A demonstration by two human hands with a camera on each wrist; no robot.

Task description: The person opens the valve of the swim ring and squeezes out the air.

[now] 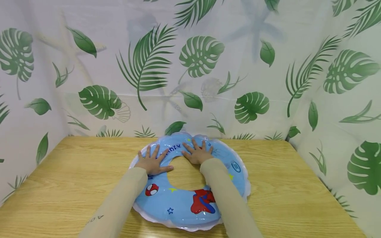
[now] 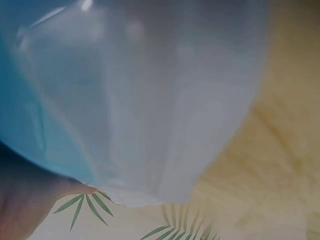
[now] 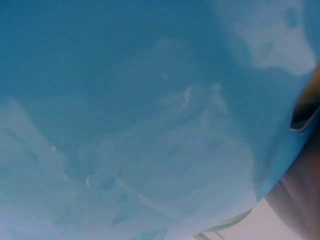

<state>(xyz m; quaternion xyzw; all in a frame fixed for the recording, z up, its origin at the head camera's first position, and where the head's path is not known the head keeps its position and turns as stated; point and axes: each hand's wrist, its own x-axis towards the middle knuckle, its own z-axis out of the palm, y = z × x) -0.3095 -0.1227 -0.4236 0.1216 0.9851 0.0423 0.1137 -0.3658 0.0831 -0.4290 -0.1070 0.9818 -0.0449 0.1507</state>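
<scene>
A blue inflatable swim ring (image 1: 184, 210) with a whitish scalloped rim lies on the wooden table, printed with a red and blue cartoon figure, stars and lettering. On its upper left part rests my left hand (image 1: 152, 164), fingers spread and the thumb reaching toward the hole. My right hand (image 1: 197, 154) lies on the ring's far side, its fingers spread as well. In the left wrist view the ring's pale edge (image 2: 150, 100) fills most of the picture, with part of the hand (image 2: 30, 210) at lower left. Blue vinyl of the ring (image 3: 125, 75) covers the right wrist view.
The wooden table (image 1: 74, 185) extends to both sides of the ring. Behind it and at the sides hangs a white cloth (image 1: 166, 115) printed with green leaves. Table grain shows through the ring's hole.
</scene>
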